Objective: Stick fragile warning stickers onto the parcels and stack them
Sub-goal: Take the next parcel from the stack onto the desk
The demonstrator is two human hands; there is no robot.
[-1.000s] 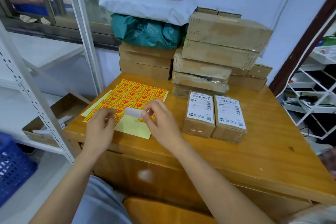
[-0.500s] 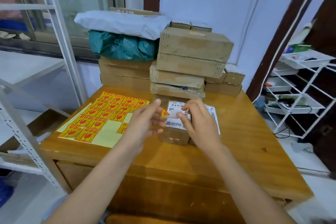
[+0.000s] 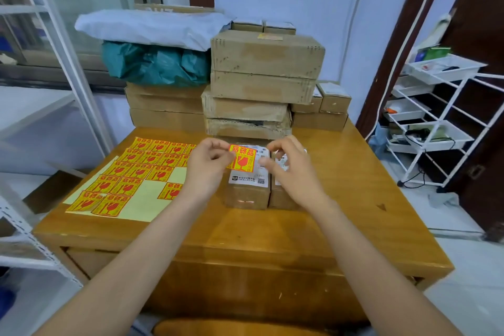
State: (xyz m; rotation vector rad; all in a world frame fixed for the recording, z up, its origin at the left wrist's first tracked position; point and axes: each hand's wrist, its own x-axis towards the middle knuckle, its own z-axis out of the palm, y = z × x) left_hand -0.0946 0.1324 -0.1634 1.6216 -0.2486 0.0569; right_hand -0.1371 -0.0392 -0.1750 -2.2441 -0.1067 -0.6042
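From the head camera, a wooden desk (image 3: 341, 199) carries everything. The left hand (image 3: 208, 169) pinches the left edge of a yellow-and-red fragile sticker (image 3: 242, 158) between thumb and fingertips, holding it over the white shipping label of the left small parcel (image 3: 246, 188); whether the sticker touches the label yet cannot be told. The right hand (image 3: 293, 169) hovers just beside the sticker's right edge, fingers curled and loosely apart, gripping nothing that can be made out. A second small parcel (image 3: 281, 196) sits touching the first on its right, mostly hidden under the right hand; both lie near the middle of the desk. The sticker sheet (image 3: 136, 180) lies flat toward the desk's left edge, with several squares already peeled from its near right part. Along the far edge stands a stack of brown cartons (image 3: 264, 84), with a green bag (image 3: 155, 65) and a white mailer (image 3: 147, 27) piled on cartons to its left.
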